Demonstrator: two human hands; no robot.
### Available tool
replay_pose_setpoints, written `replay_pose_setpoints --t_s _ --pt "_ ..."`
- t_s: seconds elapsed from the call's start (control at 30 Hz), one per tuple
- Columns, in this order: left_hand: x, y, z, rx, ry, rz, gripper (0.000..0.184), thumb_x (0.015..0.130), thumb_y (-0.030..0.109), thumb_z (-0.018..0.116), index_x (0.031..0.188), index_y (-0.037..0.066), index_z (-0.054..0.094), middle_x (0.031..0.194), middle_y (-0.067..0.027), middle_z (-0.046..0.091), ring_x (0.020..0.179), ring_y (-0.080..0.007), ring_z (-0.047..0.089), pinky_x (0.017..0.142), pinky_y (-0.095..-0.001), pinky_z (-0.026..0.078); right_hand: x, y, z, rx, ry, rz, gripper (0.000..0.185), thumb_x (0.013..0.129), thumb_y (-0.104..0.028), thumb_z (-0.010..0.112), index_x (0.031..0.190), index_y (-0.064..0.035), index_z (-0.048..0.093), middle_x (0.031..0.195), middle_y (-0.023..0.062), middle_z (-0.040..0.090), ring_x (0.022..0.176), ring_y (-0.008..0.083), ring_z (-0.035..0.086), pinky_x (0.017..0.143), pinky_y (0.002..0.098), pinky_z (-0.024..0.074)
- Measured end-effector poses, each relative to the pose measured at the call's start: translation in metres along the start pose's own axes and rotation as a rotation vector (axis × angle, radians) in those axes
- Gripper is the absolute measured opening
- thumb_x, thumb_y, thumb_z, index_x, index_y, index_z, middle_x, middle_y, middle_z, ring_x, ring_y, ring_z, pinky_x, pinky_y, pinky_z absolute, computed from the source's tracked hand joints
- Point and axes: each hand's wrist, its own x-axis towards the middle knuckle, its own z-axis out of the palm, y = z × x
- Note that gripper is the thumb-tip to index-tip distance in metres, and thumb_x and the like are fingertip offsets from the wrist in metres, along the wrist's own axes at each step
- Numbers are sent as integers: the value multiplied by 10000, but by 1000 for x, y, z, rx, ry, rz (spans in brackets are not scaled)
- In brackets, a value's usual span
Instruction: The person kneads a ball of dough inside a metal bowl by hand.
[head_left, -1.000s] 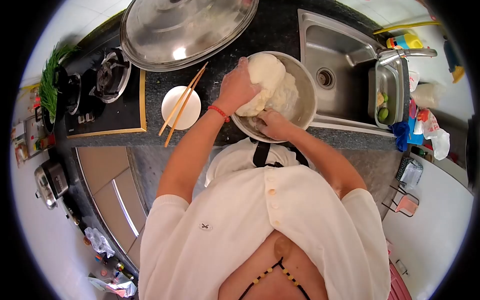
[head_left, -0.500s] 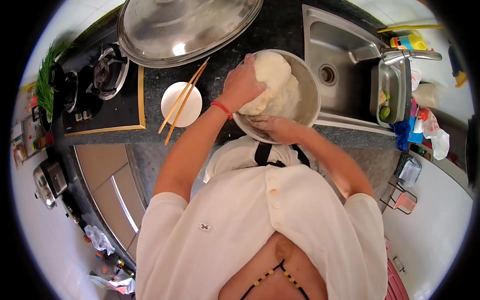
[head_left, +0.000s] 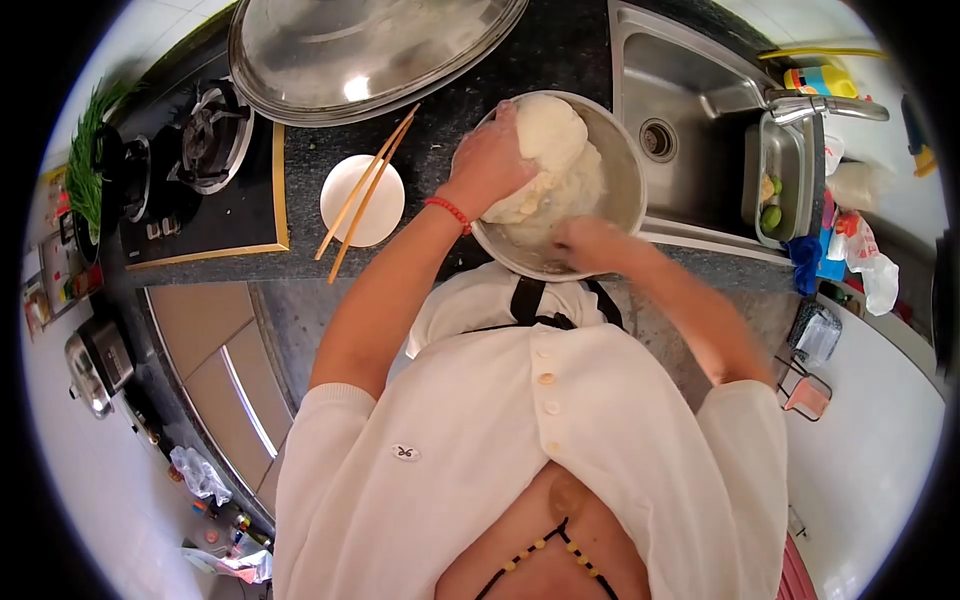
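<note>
A large ball of pale dough (head_left: 552, 135) sits in a metal bowl (head_left: 628, 180) on the dark counter. With a red bracelet at its wrist, my left hand (head_left: 490, 160) grips the dough at its left side, fingers wrapped over the edge. My right hand (head_left: 592, 245) is at the bowl's near side, below the dough; motion smears its fingers. Floury, rough dough lies in the lower part of the bowl, between the hands. Left of the bowl, two wooden chopsticks (head_left: 368, 195) rest across a white bowl (head_left: 385, 215).
A big metal lid (head_left: 370, 55) lies behind the white bowl. At the left is a gas stove (head_left: 210, 220) with green leaves (head_left: 85, 180) beyond it. The sink (head_left: 680, 85) is on the right, with a metal basin (head_left: 768, 190) holding green produce.
My right hand has moved right along the bowl's near side, away from the dough's lower edge. My left hand stays on the dough. The view has shifted slightly.
</note>
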Motion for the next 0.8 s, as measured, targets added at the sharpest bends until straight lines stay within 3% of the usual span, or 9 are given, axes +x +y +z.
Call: replay_pose_setpoints --t_s 0.07,0.17,0.27,0.4,0.5,0.6,0.7,0.8 --pt "-1 -3 8 13 45 24 751 666 249 680 1249 -92 353 1013 -268 604 954 -401 597 830 -427 483 -6 17 -6 -404 -96 168 157 748 -132 580 842 -61 683 831 172 652 811 351 629 731 413 491" --pt "-3 0 9 25 21 -18 794 670 264 681 1282 -99 329 1004 -269 609 952 -396 600 833 -424 483 17 6 17 -294 -146 35 169 743 -152 575 812 -42 683 821 186 654 806 352 636 713 413 504" --pt "-3 6 2 37 -49 -37 827 672 284 684 1302 -104 311 1010 -276 608 960 -393 600 845 -417 480 27 -19 22 216 128 170 199 738 -174 607 858 -31 675 816 213 638 799 346 630 726 404 499" --pt "-5 5 6 42 -53 -49 847 673 294 686 1311 -110 302 994 -280 610 951 -393 603 848 -416 477 8 -2 3 -160 -11 396 232 714 -210 604 788 -4 681 824 227 644 818 379 629 734 431 500" --pt "-3 7 4 38 -51 -50 848 676 293 683 1313 -113 299 980 -278 613 939 -390 605 844 -422 476 20 -27 1 345 6 251 226 704 -199 616 787 -1 683 826 215 652 832 355 643 744 408 510" --pt "-6 7 3 44 -74 -52 847 679 293 679 1314 -113 294 980 -274 614 936 -387 607 840 -425 477 19 -24 2 -48 -58 381 252 685 -209 634 823 -5 688 830 212 652 826 339 646 743 398 505" --pt "-4 7 5 35 -67 -49 845 678 293 677 1312 -111 292 984 -275 614 936 -387 608 836 -426 479 19 -7 8 -107 -25 472 267 691 -220 628 832 -1 686 824 219 646 821 332 646 746 392 499" --pt "-1 7 6 33 -67 -51 847 675 290 681 1311 -113 293 985 -277 613 933 -388 608 833 -427 481 26 -31 5 459 -10 333 261 702 -228 635 841 -15 694 841 193 660 820 319 655 716 389 513"
